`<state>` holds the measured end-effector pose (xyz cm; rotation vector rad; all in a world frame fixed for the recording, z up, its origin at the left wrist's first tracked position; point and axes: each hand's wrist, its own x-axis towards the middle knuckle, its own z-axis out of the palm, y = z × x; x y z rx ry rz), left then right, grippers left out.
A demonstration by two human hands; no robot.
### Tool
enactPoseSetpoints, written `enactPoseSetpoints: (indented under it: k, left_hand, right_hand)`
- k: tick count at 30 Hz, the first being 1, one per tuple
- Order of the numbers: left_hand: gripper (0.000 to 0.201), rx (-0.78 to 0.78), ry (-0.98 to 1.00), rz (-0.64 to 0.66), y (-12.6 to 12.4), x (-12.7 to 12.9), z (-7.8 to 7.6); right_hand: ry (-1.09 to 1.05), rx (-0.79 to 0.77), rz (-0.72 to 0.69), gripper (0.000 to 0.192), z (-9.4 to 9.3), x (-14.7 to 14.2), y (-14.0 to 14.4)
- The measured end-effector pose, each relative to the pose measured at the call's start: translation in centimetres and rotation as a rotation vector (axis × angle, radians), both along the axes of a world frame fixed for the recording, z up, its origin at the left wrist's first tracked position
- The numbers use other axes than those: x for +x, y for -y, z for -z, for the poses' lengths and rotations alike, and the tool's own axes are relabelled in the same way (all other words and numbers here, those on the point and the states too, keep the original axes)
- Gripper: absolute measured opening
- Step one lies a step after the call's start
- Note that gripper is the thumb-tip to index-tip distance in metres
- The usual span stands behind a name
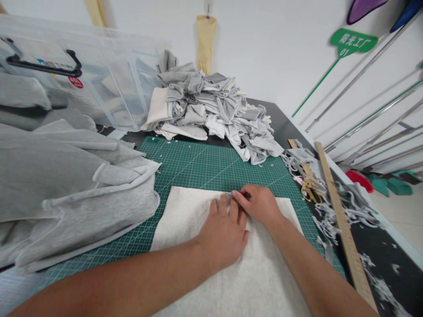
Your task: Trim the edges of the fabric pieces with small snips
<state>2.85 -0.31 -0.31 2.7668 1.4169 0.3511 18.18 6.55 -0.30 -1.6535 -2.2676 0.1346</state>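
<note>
At the near edge of the tabletop (380, 237), a white fabric sheet (261, 273) lies flat on the green cutting mat (198, 167). The left hand (223, 231) presses palm-down on the sheet, fingers spread flat and gripping nothing. The right hand (259, 203), just beyond it and touching it, pinches something small at the sheet's far edge between thumb and fingertips; what it is I cannot make out. Along the left edge a heap of grey garments (66, 189) spills onto the mat and nearly reaches the sheet. Toward the far edge sits a pile of grey and white cloth pieces (211, 110), with a clear plastic storage bin (109, 83) at the far left corner. By the right edge lie a long wooden ruler (343, 229), gold-handled scissors (309, 187) and scattered fabric trimmings (357, 207), close to the right forearm.
</note>
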Motion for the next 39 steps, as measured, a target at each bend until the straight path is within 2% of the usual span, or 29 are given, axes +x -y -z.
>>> enactPoseSetpoints:
  k: [18, 29, 39]
  left_hand:
    - [0.053, 0.006, -0.003, 0.001, 0.0, 0.1, 0.0]
    - [0.053, -0.001, -0.001, -0.006, 0.0, 0.0, 0.0]
    - [0.054, 0.005, 0.004, 0.001, 0.0, 0.1, 0.3]
  right_hand:
    - [0.018, 0.018, -0.016, 0.037, 0.2, -0.9, -0.3]
    - [0.037, -0.033, 0.052, 0.041, 0.2, -1.0, -0.9]
    - [0.006, -0.031, 0.017, 0.041, 0.2, -1.3, -0.7]
